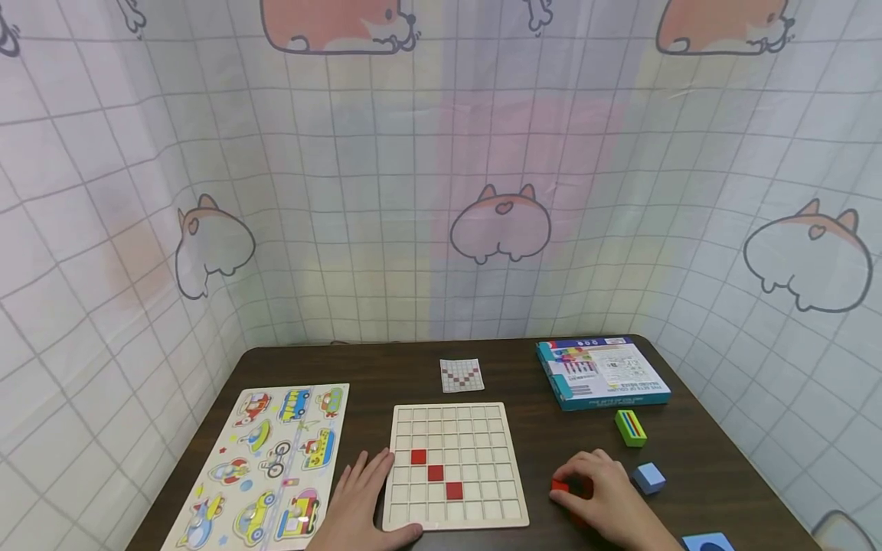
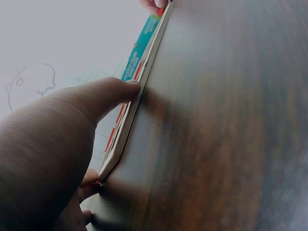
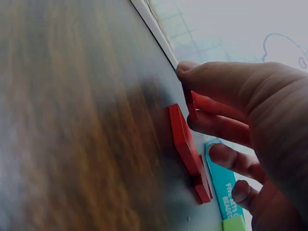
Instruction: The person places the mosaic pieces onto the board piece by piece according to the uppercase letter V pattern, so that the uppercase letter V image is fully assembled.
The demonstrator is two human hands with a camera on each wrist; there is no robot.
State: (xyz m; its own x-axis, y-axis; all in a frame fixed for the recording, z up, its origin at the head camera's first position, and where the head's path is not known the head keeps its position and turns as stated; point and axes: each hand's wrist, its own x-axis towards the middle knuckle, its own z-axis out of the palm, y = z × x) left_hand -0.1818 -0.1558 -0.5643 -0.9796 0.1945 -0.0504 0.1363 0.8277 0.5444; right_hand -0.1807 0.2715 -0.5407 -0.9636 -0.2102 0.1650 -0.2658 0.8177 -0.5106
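A red tile (image 3: 191,107) is held by the right hand (image 1: 598,490) at the lower right of the head view, off the board and above the table; it is pinched between the tip of the thumb and the index finger, while the remaining fingers are loosely bent, with nothing held in them. Below it, in the middle of the right wrist view, more red pieces (image 3: 184,144) are seen lying on the table, one partly overlapped by another.

At the lower centre of the head view a pale grid board (image 1: 482,461) is laid flat; three red tiles (image 1: 436,473) are set in its cells in a diagonal, descending from left to right. Its left side is met by the left hand (image 1: 358,497); the fingers are extended and spread, nothing is grasped, and the thumb is rested on the board's near edge.

Above the board, a small card (image 1: 462,376) printed with a red V on a grid is placed; at the right of the frame a flat teal-edged box (image 1: 603,373), a striped green block (image 1: 631,428) and a blue block (image 1: 649,478) are spread downward; at the lower right corner a blue piece (image 1: 708,542) is cut off by the frame; at the lower left a vehicle picture board (image 1: 234,448) is laid. All are borne by a dark table (image 1: 393,360); behind it a gridded cloth (image 1: 358,176) with cartoon dogs is hung.
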